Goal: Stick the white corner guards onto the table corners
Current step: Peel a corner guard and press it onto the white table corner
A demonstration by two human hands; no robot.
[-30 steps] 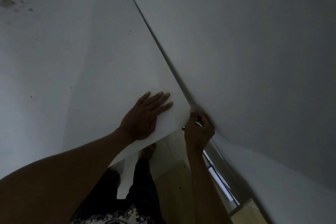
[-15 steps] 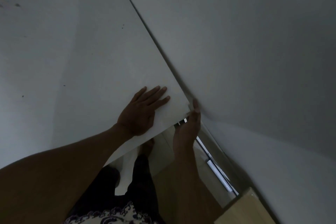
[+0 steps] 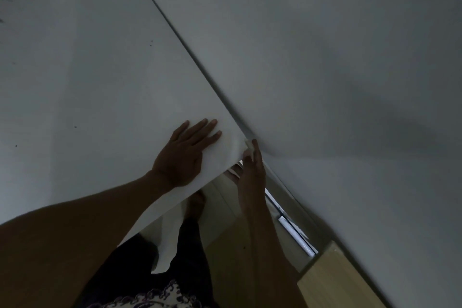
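1. The scene is dim, so fine detail at the corner of the white surface (image 3: 105,77) is hard to make out.
2. The corner guard (image 3: 248,144) shows only as a small pale piece at the surface's corner, close against the wall (image 3: 325,57); most of it is covered by the right hand's fingers, and its shape cannot be told.
3. The right hand (image 3: 251,170) stands edge-on beside the corner, fingers held straight and pressed together, their tips touching the guard. Whether the thumb is behind the piece cannot be seen.
4. The left hand (image 3: 186,154) lies flat on the surface just beside the corner, palm down, fingers stretched out and slightly spread, holding nothing.
5. Both forearms are cut off by the lower edge of the view.
6. Below the surface's edge, a bare foot (image 3: 196,204) and dark trousers (image 3: 190,252) stand on the floor (image 3: 225,232); a wooden block (image 3: 332,280) at the lower right is partly cut off.
7. No containers are visible.
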